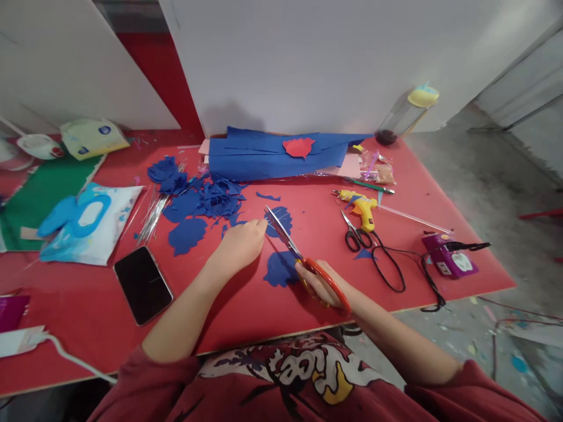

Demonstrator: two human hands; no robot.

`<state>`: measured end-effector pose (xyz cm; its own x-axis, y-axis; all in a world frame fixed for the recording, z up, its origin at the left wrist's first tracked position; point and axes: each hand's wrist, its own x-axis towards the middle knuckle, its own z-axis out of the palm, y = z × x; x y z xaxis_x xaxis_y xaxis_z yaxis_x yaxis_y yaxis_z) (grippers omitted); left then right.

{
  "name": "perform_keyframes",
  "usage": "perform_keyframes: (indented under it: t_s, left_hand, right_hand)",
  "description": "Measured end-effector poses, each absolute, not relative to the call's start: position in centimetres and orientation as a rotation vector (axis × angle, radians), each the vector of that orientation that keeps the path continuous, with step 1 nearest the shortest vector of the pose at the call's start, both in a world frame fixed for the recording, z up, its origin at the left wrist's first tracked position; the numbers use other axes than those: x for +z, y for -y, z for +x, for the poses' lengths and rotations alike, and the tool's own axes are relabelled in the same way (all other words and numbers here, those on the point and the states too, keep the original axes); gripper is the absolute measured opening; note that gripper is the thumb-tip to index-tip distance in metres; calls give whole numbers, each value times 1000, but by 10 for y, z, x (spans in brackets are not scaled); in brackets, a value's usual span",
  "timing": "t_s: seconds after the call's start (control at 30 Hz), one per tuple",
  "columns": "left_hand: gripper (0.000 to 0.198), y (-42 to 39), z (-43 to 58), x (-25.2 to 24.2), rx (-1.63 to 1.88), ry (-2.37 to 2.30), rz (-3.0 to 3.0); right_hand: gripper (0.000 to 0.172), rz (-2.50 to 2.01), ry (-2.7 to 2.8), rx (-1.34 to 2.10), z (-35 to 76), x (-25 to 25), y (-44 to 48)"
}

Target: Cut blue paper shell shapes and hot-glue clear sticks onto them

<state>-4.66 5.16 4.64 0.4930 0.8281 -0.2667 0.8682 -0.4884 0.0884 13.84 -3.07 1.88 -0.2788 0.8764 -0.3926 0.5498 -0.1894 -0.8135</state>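
Note:
My right hand [323, 284] is wrapped round the handles of large red-and-yellow scissors [285, 237]. Their blades are close together and point away from me to the left. Beside the blade tips, my left hand [246, 243] is closed in a pinch on thin silvery wires [277, 220], whose ends cross near the blades. Under the wires lies a blue scalloped piece [284, 215]. Another blue cutout [279, 269] rests nearer me, partly behind the scissors and right hand. Left of my left hand are a blue cutout [187, 235] and a heap of blue pieces [220, 196].
A bundle of silvery wires [155, 215], a phone [143, 285] and a wipes pack [99, 225] lie left. Blue sheets [272, 158] with a red cutout [299, 147] lie at the back. Right are small black scissors [357, 237], a yellow glue gun [363, 208] and a purple power socket [451, 258].

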Motion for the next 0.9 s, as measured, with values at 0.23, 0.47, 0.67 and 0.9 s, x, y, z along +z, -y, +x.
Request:
perform_keyframes:
  t_s: [0.23, 0.47, 0.67, 0.9]
  left_hand:
    - [29, -53, -43, 39, -292, -1514, 2488]
    - [28, -54, -41, 41, -312, -1581, 2471]
    - [28, -55, -41, 42, -331, -1582, 2461]
    - [30, -57, -45, 40, -429, -1518, 2436]
  right_hand:
    - [41, -1708, 1691, 1501, 139, 17, 29]
    - [40, -1798, 1735, 1305, 131, 15, 26]
    - [37, -1979, 1779, 1088, 142, 9, 7]
    - [39, -2566, 1888, 625, 174, 10, -15]
